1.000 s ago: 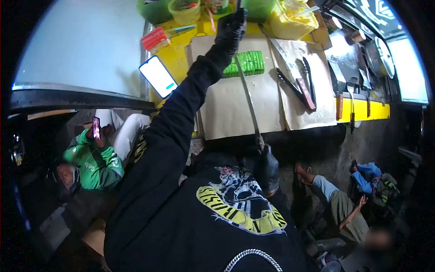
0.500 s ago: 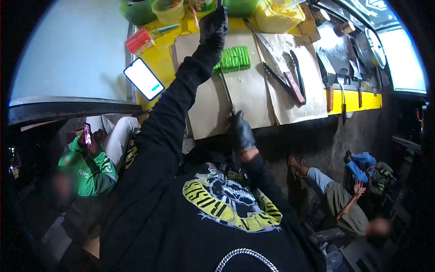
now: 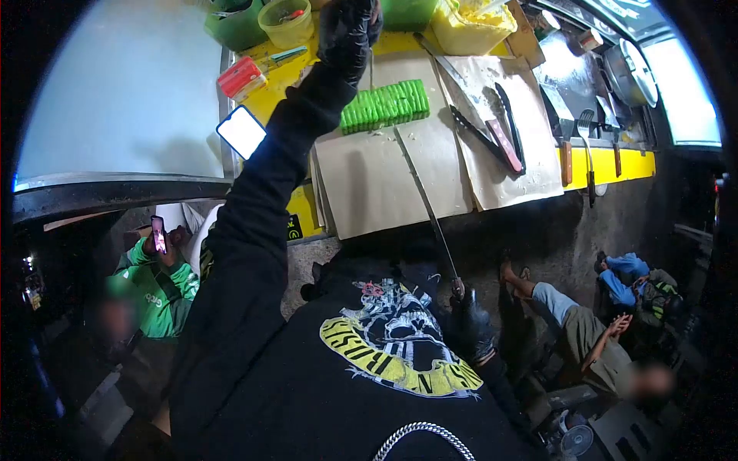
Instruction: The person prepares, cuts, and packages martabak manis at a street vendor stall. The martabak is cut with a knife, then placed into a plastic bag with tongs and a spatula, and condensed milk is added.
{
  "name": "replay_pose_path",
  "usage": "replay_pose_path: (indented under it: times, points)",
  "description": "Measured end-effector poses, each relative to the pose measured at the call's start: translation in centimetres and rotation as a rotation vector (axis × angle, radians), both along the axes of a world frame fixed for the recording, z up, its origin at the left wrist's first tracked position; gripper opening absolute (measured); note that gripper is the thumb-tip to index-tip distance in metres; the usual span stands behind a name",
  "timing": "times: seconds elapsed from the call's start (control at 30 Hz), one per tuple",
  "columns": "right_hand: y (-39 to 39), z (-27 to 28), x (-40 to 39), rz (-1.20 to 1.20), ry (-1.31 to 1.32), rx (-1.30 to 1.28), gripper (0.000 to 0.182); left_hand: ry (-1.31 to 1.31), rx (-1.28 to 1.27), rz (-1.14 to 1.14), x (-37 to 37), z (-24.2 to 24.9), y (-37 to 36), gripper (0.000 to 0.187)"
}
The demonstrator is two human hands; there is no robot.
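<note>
My right hand, in a black glove, is closed on the handle of a long thin knife, low and near my body. The knife's blade points up across the brown paper, its tip just below a bright green block cut into several slices, perhaps bread or cake. My left hand, also black-gloved, is raised beyond the block at the top edge with its fingers curled; what it grips cannot be made out. My left sleeve passes beside the block's left end.
Tongs and a second knife lie on the paper's right side. A tub of yellow spread, a bowl and a red-lidded box stand behind. A lit phone lies left. Spatulas rest right. People sit nearby.
My right hand has drawn the knife back toward my body, away from the green block. My left hand has shifted up and left, so more of the block shows.
</note>
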State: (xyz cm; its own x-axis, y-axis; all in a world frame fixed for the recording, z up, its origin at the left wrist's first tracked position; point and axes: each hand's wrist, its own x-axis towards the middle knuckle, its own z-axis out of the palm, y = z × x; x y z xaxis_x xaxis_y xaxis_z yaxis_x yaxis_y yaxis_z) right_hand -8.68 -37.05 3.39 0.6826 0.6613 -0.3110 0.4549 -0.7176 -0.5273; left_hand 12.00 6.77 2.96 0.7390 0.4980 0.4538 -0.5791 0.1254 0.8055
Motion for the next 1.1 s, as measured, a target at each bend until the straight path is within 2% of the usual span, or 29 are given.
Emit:
replay_pose_path:
  times: [0.07,0.13,0.2,0.23,0.3,0.37,0.4,0.47,0.5,0.53,0.57,0.6,0.67,0.7,0.73,0.8,0.83,0.87,0.93,0.97,1.03,1.1]
  points:
    - [-0.5,-2.0,-0.7,-0.049,0.021,0.054,0.057,0.077,-0.082,0.01,-0.6,-0.2,0.4,0.03]
    - [0.0,-2.9,-0.8,-0.098,0.041,0.11,0.055,0.051,-0.035,0.005,-1.2,-2.3,0.7,0.032]
    - [3.1,-3.5,0.4,0.022,-0.074,0.216,0.059,0.048,-0.024,0.052,-1.6,-5.2,0.7,0.036]
    - [5.0,-4.3,1.2,0.016,-0.094,0.39,0.051,0.082,-0.078,0.06,-1.9,-5.3,0.6,0.037]
    - [7.5,-6.9,1.6,-0.063,-0.032,0.158,0.038,0.124,-0.138,0.063,-2.0,-5.3,0.5,0.037]
    - [11.7,-11.0,3.6,-0.281,0.456,0.424,0.034,0.043,-0.208,0.028,-1.7,-5.8,0.2,0.035]
    - [14.8,-10.4,4.6,-0.167,0.166,0.695,0.046,0.051,-0.217,0.03,-1.6,-6.8,0.0,0.035]
    - [15.8,-7.8,4.6,-0.311,0.504,0.387,0.05,0.112,-0.189,0.134,-1.5,-8.1,0.2,0.027]
    - [14.1,-7.2,3.7,-0.215,0.394,0.191,0.032,0.151,-0.232,0.192,-1.6,-6.8,-0.6,0.028]
    - [12.4,-6.6,2.8,-0.118,0.28,-0.006,0.025,0.17,-0.151,0.183,-2.1,-6.9,-0.4,0.03]
    - [13.0,-6.8,3.5,-0.1,0.271,-0.005,0.025,0.222,-0.126,0.221,-2.0,-7.2,0.0,0.031]
    - [13.7,-7.4,4.0,-0.087,0.231,0.22,0.026,0.281,-0.106,0.254,-1.9,-7.7,-0.1,0.033]
    - [14.0,-9.1,3.1,-0.116,0.169,0.641,0.036,0.219,-0.163,0.14,-2.1,-8.8,0.1,0.035]
    - [16.1,-15.1,5.1,0.045,0.081,0.146,0.03,-0.006,-0.19,0.1,-0.5,-8.4,-0.2,0.029]
    - [15.4,-14.7,5.0,0.051,0.067,0.154,0.03,-0.02,-0.181,0.102,-0.4,-8.1,-0.1,0.029]
    - [11.8,-12.7,2.9,-0.093,0.226,-0.172,0.031,-0.109,-0.363,-0.021,-1.2,-7.0,-0.2,0.025]
    - [9.3,-14.6,1.1,-0.026,-0.027,0.082,0.033,-0.049,-0.284,0.058,-1.8,-6.1,-0.6,0.024]
    - [9.5,-14.5,1.9,-0.031,-0.027,0.084,0.033,-0.048,-0.282,0.053,-1.6,-5.8,-0.3,0.024]
    - [9.3,-13.6,2.8,-0.03,0.07,0.33,0.038,-0.013,-0.196,0.115,-2.0,-6.1,-0.6,0.026]
    - [7.4,-13.6,3.5,-0.15,0.448,0.092,0.042,0.029,-0.201,0.129,-1.8,-5.9,-0.4,0.032]
    - [2.8,-8.7,2.5,-0.028,0.151,0.165,0.044,0.032,-0.186,0.116,-2.0,-5.5,0.1,0.034]
    - [0.2,-4.8,1.7,0.017,-0.142,0.007,0.048,0.032,-0.177,0.127,-1.9,-5.1,0.4,0.041]
